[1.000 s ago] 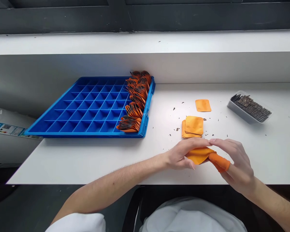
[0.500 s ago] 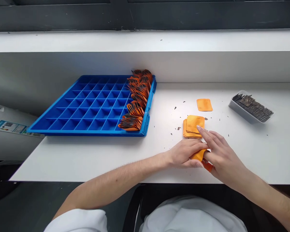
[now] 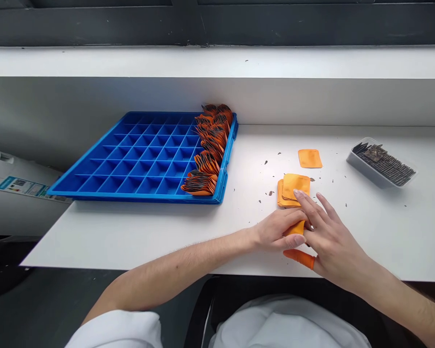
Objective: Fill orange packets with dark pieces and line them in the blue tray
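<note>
My left hand point(image 3: 281, 229) holds a yellow-orange square piece point(image 3: 296, 227) between thumb and fingers, near the table's front edge. Close against it on the right, my right hand point(image 3: 322, 234) has its fingers spread, with an orange cover on the thumb point(image 3: 299, 258). Its index fingertip reaches the stack of yellow-orange squares point(image 3: 296, 183); whether something small sits between the other fingers is hard to make out. Behind the stack lies a single orange square point(image 3: 310, 158). A clear box point(image 3: 380, 163) of dark thin pieces stands at the right.
At the left stands a blue compartment tray point(image 3: 141, 197), its right columns filled with orange and dark bundles point(image 3: 199, 183). Small dark flakes are scattered on the white table point(image 3: 159, 232) around the stack. A wall and ledge point(image 3: 217, 62) run behind.
My right hand's thumb has swung out from the held piece, showing its orange cover fully. My left hand still holds the piece. The whole view has shifted slightly.
</note>
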The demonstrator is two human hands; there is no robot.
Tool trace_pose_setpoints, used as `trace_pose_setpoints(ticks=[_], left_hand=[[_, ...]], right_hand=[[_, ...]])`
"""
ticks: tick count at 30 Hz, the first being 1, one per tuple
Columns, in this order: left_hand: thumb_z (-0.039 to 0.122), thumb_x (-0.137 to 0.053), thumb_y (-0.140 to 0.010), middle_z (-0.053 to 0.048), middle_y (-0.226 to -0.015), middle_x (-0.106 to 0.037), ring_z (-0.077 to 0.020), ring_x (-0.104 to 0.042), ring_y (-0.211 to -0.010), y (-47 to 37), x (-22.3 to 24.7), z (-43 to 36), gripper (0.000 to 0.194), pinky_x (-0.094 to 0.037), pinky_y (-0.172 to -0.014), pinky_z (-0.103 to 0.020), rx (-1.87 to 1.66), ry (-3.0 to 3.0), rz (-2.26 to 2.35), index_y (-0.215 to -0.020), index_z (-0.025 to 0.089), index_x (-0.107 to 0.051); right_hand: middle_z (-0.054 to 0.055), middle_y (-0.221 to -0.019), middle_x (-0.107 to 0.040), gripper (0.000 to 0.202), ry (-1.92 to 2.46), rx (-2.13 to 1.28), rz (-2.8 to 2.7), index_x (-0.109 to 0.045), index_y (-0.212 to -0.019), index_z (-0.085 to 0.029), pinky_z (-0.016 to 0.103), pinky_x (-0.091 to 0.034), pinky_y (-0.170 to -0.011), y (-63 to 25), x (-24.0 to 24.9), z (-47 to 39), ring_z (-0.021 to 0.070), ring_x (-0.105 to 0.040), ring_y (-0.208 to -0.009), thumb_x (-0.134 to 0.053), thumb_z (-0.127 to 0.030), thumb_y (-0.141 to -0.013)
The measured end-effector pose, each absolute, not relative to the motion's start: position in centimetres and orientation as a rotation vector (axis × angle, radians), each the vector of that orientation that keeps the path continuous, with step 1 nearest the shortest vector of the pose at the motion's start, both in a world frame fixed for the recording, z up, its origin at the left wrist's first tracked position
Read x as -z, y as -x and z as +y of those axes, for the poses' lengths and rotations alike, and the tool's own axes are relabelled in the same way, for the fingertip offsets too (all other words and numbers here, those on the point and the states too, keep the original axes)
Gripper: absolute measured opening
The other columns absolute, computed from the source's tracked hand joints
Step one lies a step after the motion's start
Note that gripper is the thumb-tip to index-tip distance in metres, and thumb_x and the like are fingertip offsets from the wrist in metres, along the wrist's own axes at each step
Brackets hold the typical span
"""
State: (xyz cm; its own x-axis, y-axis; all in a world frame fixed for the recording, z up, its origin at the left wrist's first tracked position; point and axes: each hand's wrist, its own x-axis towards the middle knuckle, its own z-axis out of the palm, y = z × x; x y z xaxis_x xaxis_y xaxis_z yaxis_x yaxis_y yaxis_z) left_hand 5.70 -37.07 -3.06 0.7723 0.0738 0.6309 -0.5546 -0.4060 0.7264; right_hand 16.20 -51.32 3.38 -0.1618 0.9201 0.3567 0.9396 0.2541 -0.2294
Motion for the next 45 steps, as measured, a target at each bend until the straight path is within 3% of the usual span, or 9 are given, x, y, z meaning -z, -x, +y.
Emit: trace_pose_setpoints(ticks=[6, 10, 17, 22, 26, 29, 33, 43, 45], left_hand=[[0.056, -0.031, -0.103, -0.006, -0.075, -0.066, -0.0163, -0.064, -0.07, -5.6, 3.3, -37.8, 0.047, -0.055, -0.069, -0.028, -0.787, -1.781, -0.369, -0.091, 0.017, -0.053], [0.053, -0.034, -0.104, -0.006, -0.075, -0.065, -0.0142, -0.061, -0.067, -5.4, 3.1, -37.4, 0.046, -0.053, -0.065, -0.026, -0.887, -1.631, -0.373, -0.092, 0.015, -0.057], [0.05, -0.034, -0.104, -0.007, -0.078, -0.064, -0.0148, -0.06, -0.068, -5.7, 3.4, -36.9, 0.043, -0.054, -0.066, -0.027, -0.908, -1.625, -0.43, -0.098, 0.015, -0.057], [0.049, -0.033, -0.104, -0.011, -0.091, -0.068, -0.0223, -0.068, -0.088, -6.1, 3.7, -37.0, 0.042, -0.058, -0.082, -0.037, -0.934, -1.754, -0.51, -0.11, 0.015, -0.057], [0.049, -0.031, -0.105, -0.011, -0.097, -0.069, -0.0214, -0.069, -0.091, -5.8, 3.5, -37.0, 0.044, -0.058, -0.082, -0.034, -0.936, -1.762, -0.474, -0.116, 0.015, -0.056], [0.048, -0.031, -0.105, -0.012, -0.102, -0.07, -0.0218, -0.07, -0.097, -5.7, 3.5, -37.0, 0.043, -0.059, -0.083, -0.033, -0.956, -1.771, -0.444, -0.119, 0.016, -0.057], [0.044, -0.03, -0.106, -0.009, -0.093, -0.07, -0.0206, -0.07, -0.09, -5.8, 3.5, -37.1, 0.041, -0.059, -0.08, -0.032, -0.997, -1.795, -0.413, -0.116, 0.016, -0.058], [0.044, -0.027, -0.106, -0.012, -0.095, -0.071, -0.0194, -0.07, -0.081, -5.6, 3.5, -37.0, 0.045, -0.059, -0.074, -0.033, -0.985, -1.744, -0.405, -0.115, 0.014, -0.06], [0.045, -0.027, -0.106, -0.011, -0.091, -0.071, -0.018, -0.069, -0.077, -5.6, 3.5, -37.0, 0.045, -0.058, -0.07, -0.031, -0.988, -1.735, -0.414, -0.115, 0.014, -0.06]], right_hand=[[0.024, -0.155, -0.036, 0.027, 1.633, 0.053, -2.071, -0.058, -0.075, -0.015, 0.066, -0.03, -0.117, -15.8, -3.5, -51.6, 0.0378, -0.036, -0.143, -0.06, -0.025, -0.101], [0.023, -0.155, -0.036, 0.006, 1.486, 0.166, -2.025, -0.066, -0.098, -0.012, 0.065, -0.033, -0.116, -16.3, -4.5, -51.8, 0.039, -0.039, -0.141, -0.063, -0.017, -0.098], [0.028, -0.148, -0.043, 0.016, 1.509, 0.168, -2.078, -0.066, -0.111, -0.009, 0.064, -0.04, -0.11, -16.6, -4.1, -51.9, 0.0387, -0.042, -0.139, -0.062, -0.019, -0.1], [0.032, -0.148, -0.043, 0.02, 1.661, 0.178, -2.088, -0.066, -0.098, -0.01, 0.065, -0.036, -0.113, -16.1, -3.6, -51.5, 0.0387, -0.04, -0.141, -0.056, -0.025, -0.104], [0.031, -0.149, -0.041, 0.017, 1.699, 0.254, -2.056, -0.064, -0.102, -0.012, 0.065, -0.035, -0.114, -15.9, -3.7, -51.3, 0.037, -0.04, -0.141, -0.055, -0.026, -0.104], [0.031, -0.15, -0.039, 0.019, 1.744, 0.302, -2.009, -0.062, -0.094, -0.014, 0.065, -0.034, -0.115, -15.7, -3.4, -51.2, 0.0363, -0.038, -0.142, -0.053, -0.028, -0.104], [0.029, -0.152, -0.038, 0.021, 1.806, 0.32, -1.989, -0.062, -0.09, -0.015, 0.065, -0.033, -0.116, -15.4, -3.1, -51.1, 0.0365, -0.037, -0.143, -0.052, -0.027, -0.103], [0.028, -0.142, -0.051, 0.011, 1.456, 0.35, -1.946, -0.068, -0.105, -0.008, 0.061, -0.044, -0.105, -16.6, -5.2, -52.2, 0.0365, -0.056, -0.127, -0.064, -0.015, -0.096], [0.026, -0.14, -0.054, 0.017, 1.449, 0.378, -1.911, -0.069, -0.111, -0.008, 0.059, -0.048, -0.1, -17.8, -5.8, -52.8, 0.0355, -0.06, -0.122, -0.064, -0.012, -0.095]])
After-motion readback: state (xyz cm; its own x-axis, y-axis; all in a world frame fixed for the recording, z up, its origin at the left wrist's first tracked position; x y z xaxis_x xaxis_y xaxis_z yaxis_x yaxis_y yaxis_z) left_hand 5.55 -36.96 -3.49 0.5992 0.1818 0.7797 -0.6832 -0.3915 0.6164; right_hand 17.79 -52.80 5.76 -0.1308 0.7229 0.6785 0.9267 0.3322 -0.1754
